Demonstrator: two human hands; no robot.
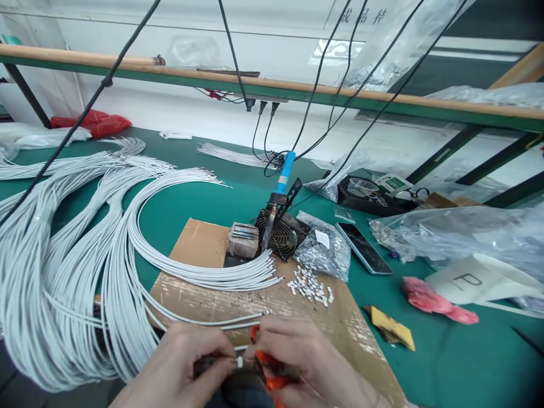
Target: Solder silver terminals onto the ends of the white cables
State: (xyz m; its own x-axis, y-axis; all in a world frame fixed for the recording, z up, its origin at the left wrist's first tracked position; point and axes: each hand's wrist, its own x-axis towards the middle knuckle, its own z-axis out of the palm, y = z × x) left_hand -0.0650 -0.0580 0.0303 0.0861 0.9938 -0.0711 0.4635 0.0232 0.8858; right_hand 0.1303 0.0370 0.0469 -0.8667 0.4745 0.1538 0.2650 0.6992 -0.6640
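My left hand (pixel 187 362) pinches the end of a thin white wire (pixel 221 358), and a small white terminal (pixel 239 361) sits at its fingertips. My right hand (pixel 297 357) is closed round an orange-handled plier tool (pixel 267 371) that meets the terminal. Both hands hover at the near edge of a brown cardboard sheet (pixel 204 243). A fanned bunch of white wires (pixel 238 277) lies with its stripped ends on the cardboard. A little heap of white terminals (pixel 312 286) rests just right of those ends.
Large loops of white wire (pixel 63 255) cover the green table's left. A blue-handled soldering iron (pixel 280 190) leans over a small fan (pixel 280 235), beside a block (pixel 243 239). A bag of metal parts (pixel 325 246), a phone (pixel 363 247), plastic bags (pixel 459 232) and pink cloth (pixel 437 303) lie right.
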